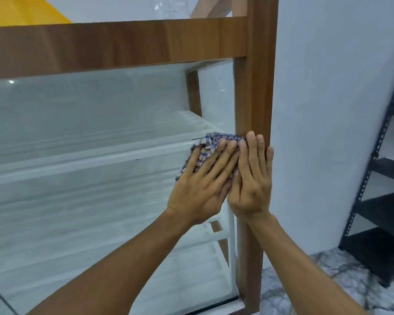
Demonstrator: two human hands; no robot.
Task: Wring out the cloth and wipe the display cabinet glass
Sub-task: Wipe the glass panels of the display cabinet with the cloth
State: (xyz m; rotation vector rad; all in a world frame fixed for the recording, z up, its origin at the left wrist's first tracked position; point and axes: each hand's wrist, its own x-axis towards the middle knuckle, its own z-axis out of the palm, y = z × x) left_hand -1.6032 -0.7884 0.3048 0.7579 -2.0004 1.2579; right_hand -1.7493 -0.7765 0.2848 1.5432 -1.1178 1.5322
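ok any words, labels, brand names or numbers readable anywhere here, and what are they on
None: no readable text anywhere in view.
The checked cloth under both hands carries only a pattern.
The wooden frame, the glass and the black metal rack show no label, brand or number.

I am standing in what looks like a small shop or storefront, not yet stocked. In front of me is a display cabinet [132, 46] with a wood-grain frame and a large glass front [89, 137]; through it I see bare white shelves [77, 160], one above another. At my right, past the cabinet's corner post, a plain white wall [328, 110] runs down to a marbled grey-and-white floor [328, 276]. Against that wall stands a dark slotted-angle metal rack [378, 178], the kind used for stock. A yellow panel [21, 10] shows above the cabinet's top left edge.
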